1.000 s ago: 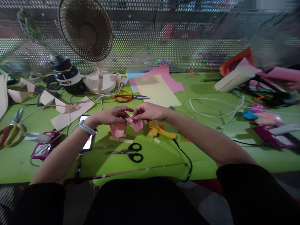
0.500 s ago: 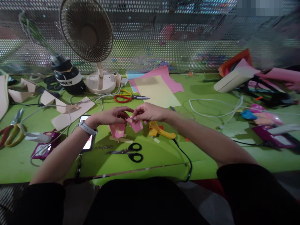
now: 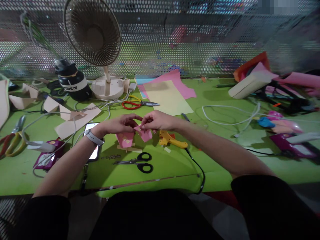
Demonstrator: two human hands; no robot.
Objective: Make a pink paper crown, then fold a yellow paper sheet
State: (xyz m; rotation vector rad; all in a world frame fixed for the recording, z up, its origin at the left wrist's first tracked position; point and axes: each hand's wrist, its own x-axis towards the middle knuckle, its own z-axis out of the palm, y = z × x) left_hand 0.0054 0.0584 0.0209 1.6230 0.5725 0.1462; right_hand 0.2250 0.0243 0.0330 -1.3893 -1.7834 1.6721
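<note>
My right hand (image 3: 158, 120) pinches the upper edge of a small folded piece of pink paper (image 3: 145, 134). From the left, my left hand (image 3: 121, 123) curls toward the same paper, its fingertips closed at the left corner. Below my left hand lies another pink paper piece (image 3: 125, 140) with pale yellow bits on it. A yellow glue gun (image 3: 173, 140) rests just right of the paper, its black cable running toward the table's front edge. Black-handled scissors (image 3: 136, 162) lie nearer to me. Narrow pale strips (image 3: 129, 149) sit under the pink pieces.
A phone (image 3: 94, 151) lies beneath my left wrist. Behind my hands are red-and-yellow scissors (image 3: 140, 104) and a pale yellow sheet (image 3: 168, 96) over pink and blue paper. A fan (image 3: 107, 88) and a black jar (image 3: 74, 83) stand at the back left. A white cable (image 3: 225, 106) loops at right.
Almost nothing differs. Both hands keep their hold on the small pink paper, with only a very slight shift of the fingers.
</note>
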